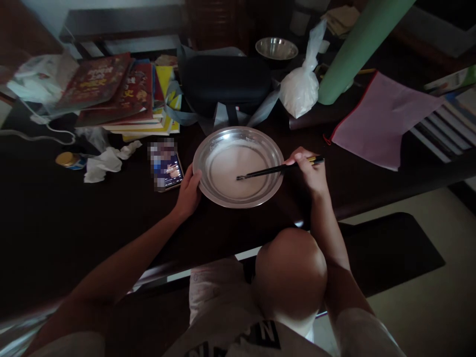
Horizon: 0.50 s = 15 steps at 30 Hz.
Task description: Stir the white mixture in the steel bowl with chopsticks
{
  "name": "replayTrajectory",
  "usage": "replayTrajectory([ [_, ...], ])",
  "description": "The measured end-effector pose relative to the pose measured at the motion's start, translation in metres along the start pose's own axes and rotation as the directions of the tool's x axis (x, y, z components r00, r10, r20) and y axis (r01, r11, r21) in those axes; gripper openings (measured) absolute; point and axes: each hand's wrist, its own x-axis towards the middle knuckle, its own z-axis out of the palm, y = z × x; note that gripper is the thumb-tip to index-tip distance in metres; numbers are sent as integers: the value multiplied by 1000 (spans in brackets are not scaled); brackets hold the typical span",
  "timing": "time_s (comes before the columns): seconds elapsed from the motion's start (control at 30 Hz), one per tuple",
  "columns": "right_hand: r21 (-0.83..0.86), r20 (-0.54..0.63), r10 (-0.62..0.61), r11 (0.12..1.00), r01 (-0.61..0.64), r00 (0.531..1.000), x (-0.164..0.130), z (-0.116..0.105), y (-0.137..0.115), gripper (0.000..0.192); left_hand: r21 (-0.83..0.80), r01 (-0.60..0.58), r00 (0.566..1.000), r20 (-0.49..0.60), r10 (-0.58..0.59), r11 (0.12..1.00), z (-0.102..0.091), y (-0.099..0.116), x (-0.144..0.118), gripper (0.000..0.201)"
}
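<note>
A wide metal bowl [238, 202] rests on the dark table in front of me, with a pale, whitish liquid [232, 166] in its bottom. My left hand [190, 191] is closed on the bowl's left rim, thumb on the edge. In my right hand [310, 171], at the bowl's right side, is a pair of black chopsticks [266, 171] with gold-coloured ends. Their tips dip into the liquid near the middle of the bowl. Just left of my left hand lies a phone [167, 166] with its screen lit.
Behind the bowl sits a black case [226, 82]. A knotted bag of white powder [299, 91], a smaller metal bowl [277, 48] and a green cylinder [357, 54] stand beyond. Books [130, 94], crumpled tissue [102, 163] and a small jar [70, 160] are leftward; a pink pouch [383, 121] lies right.
</note>
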Motion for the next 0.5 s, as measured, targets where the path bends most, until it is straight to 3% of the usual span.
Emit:
replayTrajectory([
  [0.07, -31, 25, -16, 999, 17, 1000, 0, 0, 1, 43, 8, -3, 1000, 0, 3, 1000, 0, 0, 0, 53],
  [0.23, -20, -75, 20, 1000, -22, 997, -1, 0, -1, 49, 1, -4, 1000, -11, 4, 1000, -1, -1, 0, 54],
  [0.4, -43, 31, -14, 999, 16, 999, -1, 1, -3, 45, -16, 18, 1000, -20, -18, 1000, 1, 0, -1, 53],
  [0.5, -44, -48, 4, 999, -6, 999, -1, 1, -3, 47, -15, 17, 1000, -17, -17, 1000, 1, 1, -1, 52],
])
